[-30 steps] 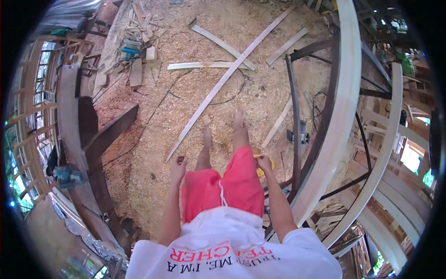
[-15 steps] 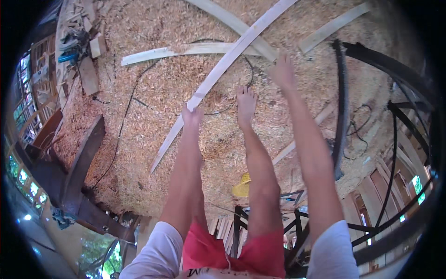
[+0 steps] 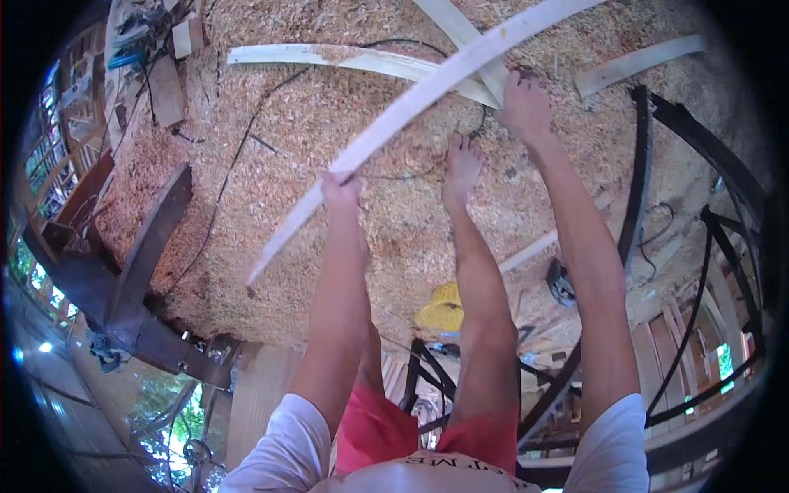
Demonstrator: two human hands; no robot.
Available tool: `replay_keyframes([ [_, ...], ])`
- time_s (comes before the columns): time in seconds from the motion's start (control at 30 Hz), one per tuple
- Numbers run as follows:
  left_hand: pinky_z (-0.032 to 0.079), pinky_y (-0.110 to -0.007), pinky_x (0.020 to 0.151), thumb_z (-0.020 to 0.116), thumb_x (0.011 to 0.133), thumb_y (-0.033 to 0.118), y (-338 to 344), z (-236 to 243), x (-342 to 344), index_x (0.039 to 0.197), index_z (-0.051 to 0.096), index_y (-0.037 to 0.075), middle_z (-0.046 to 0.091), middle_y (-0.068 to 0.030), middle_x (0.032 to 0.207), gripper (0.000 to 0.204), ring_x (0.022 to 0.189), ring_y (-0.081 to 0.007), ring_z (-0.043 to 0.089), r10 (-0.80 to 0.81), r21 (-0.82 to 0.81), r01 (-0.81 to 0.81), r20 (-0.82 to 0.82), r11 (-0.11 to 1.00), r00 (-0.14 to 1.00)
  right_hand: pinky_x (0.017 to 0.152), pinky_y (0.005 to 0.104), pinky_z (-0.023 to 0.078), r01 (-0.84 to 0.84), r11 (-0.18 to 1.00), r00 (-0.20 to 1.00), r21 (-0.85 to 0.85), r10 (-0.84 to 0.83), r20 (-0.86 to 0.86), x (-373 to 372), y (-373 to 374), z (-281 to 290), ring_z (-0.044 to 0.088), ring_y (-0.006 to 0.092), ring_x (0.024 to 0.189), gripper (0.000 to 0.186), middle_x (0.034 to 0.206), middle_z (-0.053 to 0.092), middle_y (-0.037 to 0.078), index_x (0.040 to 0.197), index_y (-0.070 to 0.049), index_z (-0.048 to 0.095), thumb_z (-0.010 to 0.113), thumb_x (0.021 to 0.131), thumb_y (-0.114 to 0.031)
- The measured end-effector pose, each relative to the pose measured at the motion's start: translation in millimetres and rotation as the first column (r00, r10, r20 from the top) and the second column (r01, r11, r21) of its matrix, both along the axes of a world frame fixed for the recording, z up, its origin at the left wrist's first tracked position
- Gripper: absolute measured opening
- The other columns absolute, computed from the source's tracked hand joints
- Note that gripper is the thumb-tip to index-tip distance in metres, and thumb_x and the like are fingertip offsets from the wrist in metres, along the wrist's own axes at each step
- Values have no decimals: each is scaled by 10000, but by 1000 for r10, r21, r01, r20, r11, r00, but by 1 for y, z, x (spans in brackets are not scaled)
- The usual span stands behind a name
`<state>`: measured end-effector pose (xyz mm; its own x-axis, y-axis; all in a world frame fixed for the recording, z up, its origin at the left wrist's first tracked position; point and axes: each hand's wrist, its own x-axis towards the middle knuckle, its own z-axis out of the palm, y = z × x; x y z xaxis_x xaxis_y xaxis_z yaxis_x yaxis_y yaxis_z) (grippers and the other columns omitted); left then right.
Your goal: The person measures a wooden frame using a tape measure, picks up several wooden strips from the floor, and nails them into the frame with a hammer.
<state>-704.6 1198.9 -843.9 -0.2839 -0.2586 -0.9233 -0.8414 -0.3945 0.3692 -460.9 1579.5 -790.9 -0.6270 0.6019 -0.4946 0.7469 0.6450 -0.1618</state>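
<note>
The left hand [image 3: 341, 189], mid-frame, grips a long, narrow, pale wooden strip [image 3: 411, 107]; the right hand [image 3: 528, 107], upper right, is near it, grasp unclear.

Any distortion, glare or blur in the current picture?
Head view: the long pale plank bows, likely fisheye bending; head view: bright foliage glares lower left; head view: black vignetting swallows the corners; head view: right hand slightly soft.

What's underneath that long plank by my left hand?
The plank crosses over two shorter boards, one running sideways and one slanting, with shavings around. The parts directly beneath are covered, so I can't tell whether they touch it.
</note>
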Motion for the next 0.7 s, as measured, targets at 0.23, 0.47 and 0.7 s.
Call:
replay_keyframes([
  [0.23, 540, -427, 1018, 513, 1102, 297, 60, 174, -118, 1290, 557, -8, 655, -122, 1270, 361, 1200, -271, 624, 41, 221, 35, -328, 975, 944, 793, 553, 575, 341, 876, 936, -341, -349, 38, -25, -76, 193, 713, 490, 847, 634, 918, 716, 280, 1193, 21, 482, 793, 741, -298],
  [0.47, 436, -508, 1080, 627, 1002, 507, 61, 324, -79, 1466, 468, 23, 529, -111, 1480, 689, 1405, -270, 422, -827, -99, 822, -107, 561, 552, 826, 515, 585, 611, 613, 768, -501, -613, 187, -36, -184, 418, 716, 446, 960, 761, 1042, 709, 288, 1383, 51, 467, 738, 735, -245],
  [0.7, 577, -460, 867, 690, 957, 547, -3, 466, 125, 1448, 469, 61, 641, -144, 1144, 726, 960, -274, 662, -884, 550, 731, 31, 404, 466, 519, 322, 563, 596, -225, 152, -771, -911, 384, 13, -345, 597, 662, 174, 656, 219, 674, 634, 63, 907, -46, 718, 763, 810, -237],
])
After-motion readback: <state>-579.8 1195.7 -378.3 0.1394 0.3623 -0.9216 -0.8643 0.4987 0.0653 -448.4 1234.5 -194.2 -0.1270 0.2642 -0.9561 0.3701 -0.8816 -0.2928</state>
